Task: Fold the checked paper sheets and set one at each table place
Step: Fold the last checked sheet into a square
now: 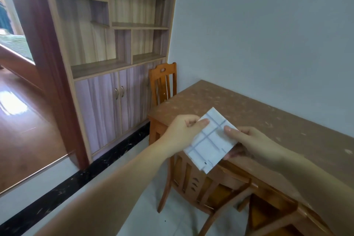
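From your head view, you hold the folded checked sheet (210, 140) in the air over the near table (258, 119) edge, its long axis running away and slightly left. Your left hand (183, 132) pinches its left edge, your right hand (247, 142) its right, equally near. A chair (206, 184) stands below; nothing blocks the tabletop.

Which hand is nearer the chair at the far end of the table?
Left. The left hand holds the checked paper on the side toward that chair; the right hand grips the opposite edge, farther away.
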